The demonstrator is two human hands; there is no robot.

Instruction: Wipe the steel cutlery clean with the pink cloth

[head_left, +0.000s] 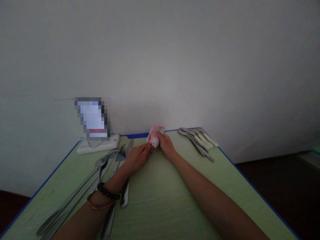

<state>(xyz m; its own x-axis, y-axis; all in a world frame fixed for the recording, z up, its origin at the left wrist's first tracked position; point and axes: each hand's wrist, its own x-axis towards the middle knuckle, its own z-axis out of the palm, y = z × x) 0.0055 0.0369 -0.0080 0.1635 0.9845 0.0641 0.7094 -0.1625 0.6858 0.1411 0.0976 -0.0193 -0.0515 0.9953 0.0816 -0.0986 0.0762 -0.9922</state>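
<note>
Near the far edge of the table, my right hand [166, 145] is closed around a pink-and-white cloth [154, 136], bunched up in its fingers. Just left of it, my left hand [139, 156] is closed in a pinch at the cloth's lower left side. What sits between those fingertips is too small and dark to make out. Under and beside my left forearm lie several long metal utensils, among them a ladle-like spoon [101, 162] and a table knife [130, 146]. To the right of my right hand is a group of spoons and other cutlery [196, 140], some with pale handles.
The light green table [160, 206] has a blue edge and stands against a grey wall [175, 66]. At the back left, a blurred-out phone or tablet [92, 118] leans upright on a white base [100, 145]. Dark floor [270, 186] shows at the right.
</note>
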